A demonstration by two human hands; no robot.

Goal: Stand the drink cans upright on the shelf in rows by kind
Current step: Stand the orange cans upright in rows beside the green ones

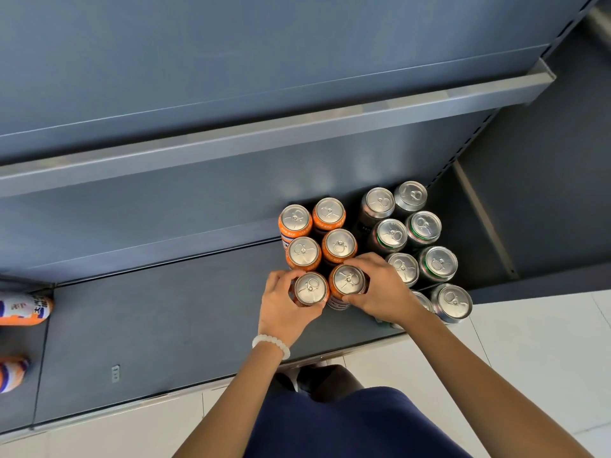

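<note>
Several orange cans stand upright in two rows on the dark shelf [165,325]. My left hand [281,305] grips the front-left orange can [310,288], and my right hand [380,289] grips the front-right orange can [347,280]. Both cans stand upright at the front of their rows. Behind them stand more orange cans [339,245]. To the right, several dark and green-rimmed cans [438,263] stand upright in two rows. My right wrist partly hides one of them.
Two orange cans lie on their sides at the far left edge, one higher [23,309] and one lower [11,373]. An upper shelf [264,133] overhangs the back. The shelf's front edge meets white floor tiles [535,352]. My knee in dark blue is below.
</note>
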